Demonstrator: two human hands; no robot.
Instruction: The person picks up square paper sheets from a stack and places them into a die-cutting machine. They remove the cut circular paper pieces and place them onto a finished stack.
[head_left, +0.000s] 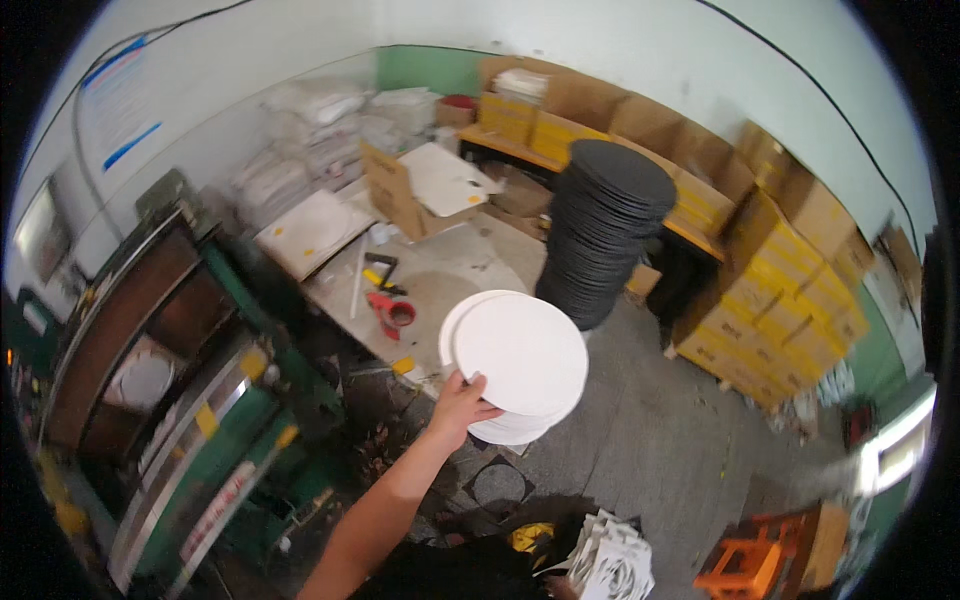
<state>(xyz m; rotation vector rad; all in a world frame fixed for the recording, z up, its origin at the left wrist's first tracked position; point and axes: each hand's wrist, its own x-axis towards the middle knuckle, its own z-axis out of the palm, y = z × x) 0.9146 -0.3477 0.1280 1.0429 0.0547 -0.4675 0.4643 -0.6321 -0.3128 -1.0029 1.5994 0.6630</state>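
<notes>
My left hand reaches in from the lower edge and pinches the near left rim of a white round disc, thumb on top. This disc lies slightly off-centre over a stack of similar white discs. What the stack rests on is mostly hidden beneath it. At the bottom edge a bundle of white cut-out sheets shows curved openings. Beside that bundle a small patch of skin, seemingly my right hand, just enters the picture; its fingers are hidden.
Behind the white stack rises a tall pile of black discs. A worktable holds a red tape dispenser and cardboard. A green machine stands left. Yellow-taped cartons line the right wall; an orange stool sits lower right.
</notes>
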